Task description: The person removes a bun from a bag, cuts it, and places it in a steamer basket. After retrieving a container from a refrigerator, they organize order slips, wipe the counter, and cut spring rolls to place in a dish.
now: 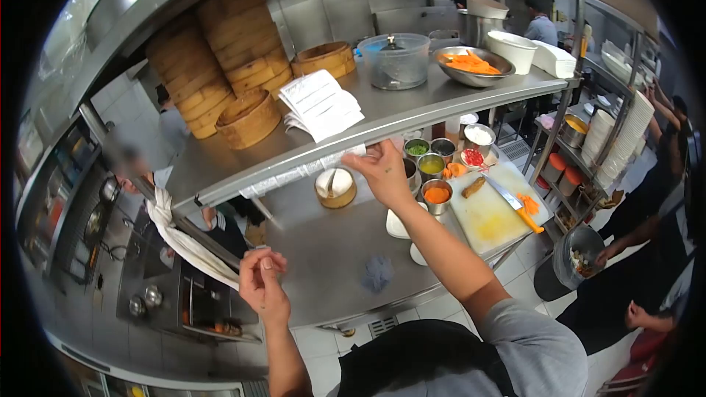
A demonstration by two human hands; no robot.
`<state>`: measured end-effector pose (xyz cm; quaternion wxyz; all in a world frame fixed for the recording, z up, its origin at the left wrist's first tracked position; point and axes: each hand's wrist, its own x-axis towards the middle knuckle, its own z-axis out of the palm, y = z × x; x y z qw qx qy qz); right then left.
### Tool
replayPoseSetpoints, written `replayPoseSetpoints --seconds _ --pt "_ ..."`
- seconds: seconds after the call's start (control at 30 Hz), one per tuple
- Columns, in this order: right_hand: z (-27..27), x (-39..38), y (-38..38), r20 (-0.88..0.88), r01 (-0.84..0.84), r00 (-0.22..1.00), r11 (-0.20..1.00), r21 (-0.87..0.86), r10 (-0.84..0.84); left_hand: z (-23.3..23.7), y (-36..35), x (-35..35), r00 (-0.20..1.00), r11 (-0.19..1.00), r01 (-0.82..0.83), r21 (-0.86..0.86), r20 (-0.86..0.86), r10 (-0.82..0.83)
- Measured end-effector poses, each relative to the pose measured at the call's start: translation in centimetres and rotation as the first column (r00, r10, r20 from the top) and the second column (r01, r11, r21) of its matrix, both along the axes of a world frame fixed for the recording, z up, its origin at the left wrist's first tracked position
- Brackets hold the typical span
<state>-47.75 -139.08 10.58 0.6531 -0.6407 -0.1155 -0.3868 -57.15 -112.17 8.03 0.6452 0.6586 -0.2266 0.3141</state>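
My right hand [382, 170] reaches up to the front edge of the steel shelf [412, 114], its fingers closed on a white paper slip [354, 152] that hangs there. My left hand [261, 279] is raised over the near-left part of the steel counter [316, 242], fingers curled against the thumb with nothing visible in them. A small bamboo steamer [336, 187] with a white lid inside stands on the counter just left of my right hand. A grey-blue cloth [377, 272] lies near the counter's front edge.
Stacked bamboo steamers [220, 51], order papers [320, 103], a plastic tub [397, 59] and a bowl of carrots [474, 66] fill the shelf. Metal condiment cups [434, 169], a cutting board [489, 217] with an orange-handled knife [515, 206], a bin [577, 265] and people on the right.
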Motion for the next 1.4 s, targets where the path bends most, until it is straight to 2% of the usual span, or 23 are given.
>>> replayPoseSetpoints --seconds 0.03,0.07,0.13,0.17,0.2,0.23,0.3,0.37,0.4,0.53,0.6,0.7,0.87,0.93,0.97,1.03,1.1,1.13,1.17,1.2,1.27,1.37,1.4 --pt "-0.1 -0.6 -0.8 0.058 0.245 0.970 0.931 -0.272 -0.238 1.0 0.1 0.7 1.000 1.000 0.017 0.002 0.013 -0.017" --pt "-0.4 -1.1 -2.0 0.163 0.344 0.938 0.868 -0.358 -0.305 1.9 0.3 1.4 0.996 0.999 -0.004 0.036 0.086 0.001" --pt "0.9 -5.5 -4.1 -0.217 0.163 0.938 0.895 -0.416 -0.272 2.9 1.1 3.0 0.983 0.993 -0.106 0.046 0.159 0.097" --pt "0.9 -6.2 -4.9 -0.127 0.119 0.977 0.938 -0.325 -0.168 3.0 1.5 4.1 0.981 0.992 -0.117 0.036 0.158 0.110" --pt "3.7 -8.6 -4.1 -0.098 0.114 0.983 0.938 -0.328 -0.153 2.8 1.9 5.4 0.989 0.991 -0.128 -0.042 0.068 0.131" --pt "4.4 -8.9 -3.8 0.056 0.198 0.980 0.898 -0.393 -0.191 2.3 2.5 6.6 0.989 0.982 -0.147 -0.116 -0.029 0.145" --pt "7.5 -10.5 -1.8 0.069 0.176 0.984 0.828 -0.532 -0.166 0.8 2.9 9.5 0.994 0.988 -0.070 -0.136 -0.097 0.057" --pt "7.6 -10.2 -0.8 -0.286 -0.172 0.958 0.819 -0.547 0.010 -0.5 2.4 12.2 0.985 0.973 0.126 -0.192 -0.095 -0.146" --pt "6.3 -9.4 -0.4 -0.373 -0.284 0.924 0.803 -0.524 0.084 0.0 1.7 12.7 0.976 0.961 0.177 -0.211 -0.092 -0.199" --pt "1.3 -7.2 1.7 -0.473 -0.334 0.881 0.725 -0.602 0.013 1.7 0.7 13.6 0.915 0.920 0.366 -0.141 -0.127 -0.383" --pt "-0.5 -6.8 2.6 -0.527 -0.422 0.827 0.837 -0.348 0.198 2.3 0.1 13.3 0.911 0.923 0.354 -0.151 -0.168 -0.377" --pt "-1.1 -7.5 2.9 -0.565 -0.496 0.766 0.841 -0.214 0.308 2.5 -0.5 13.2 0.906 0.924 0.344 -0.169 -0.198 -0.373" --pt "-1.0 -7.9 1.5 -0.547 -0.522 0.757 0.835 -0.174 0.358 2.4 -0.5 13.3 0.897 0.912 0.359 -0.198 -0.196 -0.396" --pt "-0.7 -7.9 1.8 -0.547 -0.452 0.795 0.858 -0.245 0.263 2.1 0.1 13.7 0.848 0.841 0.466 -0.274 -0.134 -0.513" --pt "-0.8 -7.7 2.4 -0.545 -0.463 0.791 0.854 -0.238 0.277 2.0 0.7 13.9 0.854 0.849 0.455 -0.268 -0.138 -0.501" --pt "-0.7 -7.6 3.2 -0.544 -0.433 0.785 0.891 -0.137 0.297 2.1 1.3 14.1 0.783 0.783 0.532 -0.321 -0.166 -0.600" --pt "-1.2 -6.8 4.2 -0.580 -0.463 0.756 0.874 -0.147 0.302 2.2 1.6 14.0 0.794 0.796 0.520 -0.308 -0.169 -0.584" --pt "-1.7 -6.1 5.0 -0.558 -0.488 0.720 0.873 0.015 0.412 2.3 1.7 14.0 0.798 0.804 0.516 -0.296 -0.174 -0.577" --pt "-2.2 -5.5 5.8 -0.519 -0.503 0.683 0.846 0.177 0.514 2.3 1.9 14.0 0.801 0.804 0.513 -0.300 -0.171 -0.574" --pt "-2.4 -4.9 6.6 -0.521 -0.506 0.681 0.845 0.173 0.515 2.3 2.0 14.1 0.779 0.781 0.527 -0.335 -0.178 -0.602" --pt "-2.9 -3.9 8.0 -0.256 -0.617 0.532 0.577 0.535 0.807 2.3 2.3 14.0 0.759 0.759 0.536 -0.370 -0.184 -0.625" --pt "-3.7 -2.2 9.3 -0.104 -0.657 0.496 0.451 0.604 0.862 2.5 2.7 13.7 0.752 0.760 0.542 -0.359 -0.195 -0.629" --pt "-3.7 -2.1 9.5 -0.108 -0.659 0.490 0.449 0.604 0.865 2.7 2.8 13.4 0.746 0.750 0.554 -0.360 -0.185 -0.640"
